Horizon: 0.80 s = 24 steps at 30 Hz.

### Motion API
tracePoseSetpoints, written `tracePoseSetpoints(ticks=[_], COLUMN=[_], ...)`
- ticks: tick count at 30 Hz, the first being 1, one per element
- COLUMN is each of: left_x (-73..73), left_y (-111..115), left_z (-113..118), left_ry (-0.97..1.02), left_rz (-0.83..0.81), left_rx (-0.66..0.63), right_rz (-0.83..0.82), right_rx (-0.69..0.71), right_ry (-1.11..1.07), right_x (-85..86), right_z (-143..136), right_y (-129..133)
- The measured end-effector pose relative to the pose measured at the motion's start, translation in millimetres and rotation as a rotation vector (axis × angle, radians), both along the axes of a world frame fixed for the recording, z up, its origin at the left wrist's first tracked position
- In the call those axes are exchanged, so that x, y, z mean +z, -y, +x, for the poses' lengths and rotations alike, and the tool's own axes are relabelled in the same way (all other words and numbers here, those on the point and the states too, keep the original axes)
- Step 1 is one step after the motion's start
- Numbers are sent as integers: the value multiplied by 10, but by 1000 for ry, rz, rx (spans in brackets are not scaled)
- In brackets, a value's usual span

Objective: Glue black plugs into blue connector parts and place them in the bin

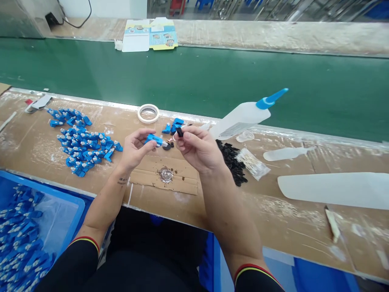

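Between the thumb and fingers of my left hand [135, 149] is a small blue plastic part [154, 140] with a pale tip pointing right. My right hand [199, 148] pinches a small black plastic piece [180, 132] just across from it, and the two parts are apart. Behind the hands lie a few more blue parts [177, 125]. Below them a piece of cardboard [146, 176] carries a clear, shiny puddle [166, 174] with dark spots around it. A heap of black pieces [232, 162] sits beside my right wrist, partly hidden by it.
Many blue parts [85, 148] are piled at left, above a blue bin [80, 207] of similar parts. A tape roll [139, 114], a white bottle with blue nozzle [243, 117] and a bag of cotton swabs [253, 162] lie around. A green conveyor belt [194, 77] runs behind.
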<state>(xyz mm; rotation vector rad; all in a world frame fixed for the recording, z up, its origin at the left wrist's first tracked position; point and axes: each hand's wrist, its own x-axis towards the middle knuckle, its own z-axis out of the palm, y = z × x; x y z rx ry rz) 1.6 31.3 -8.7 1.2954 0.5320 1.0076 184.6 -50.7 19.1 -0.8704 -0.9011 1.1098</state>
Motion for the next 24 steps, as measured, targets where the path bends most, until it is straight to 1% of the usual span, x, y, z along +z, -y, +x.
tracePoseSetpoints(ticks=[2,4,6,8,11,14,18,22,24], left_x=[-33,-69,-93,-97,-83,-89,-129,-152,-159], left_y=[-67,-130,-172,-183,-167,-159,-189,-204,-204], left_z=[-2,-7,-14,-18,-9,7,7,-9,-14], left_ry=[14,37,53,64,65,53,37,86,90], left_rz=[0,-3,-2,-6,-42,-44,3,-59,-59], left_rx=[65,128,158,160,157,165,169,171,166], right_rz=[85,156,189,213,245,247,270,296,295], right_rx=[-139,-227,-212,-147,-87,-84,-99,-95,-82], right_ry=[311,685,989,1174,1347,1459,1559,1582,1587], right_x=[0,-30,-96,-192,-346,-448,-509,-532,-529], right_z=[24,19,-20,-78,-153,-185,-190,-191,-196], right_y=[225,488,722,882,969,949,916,926,931])
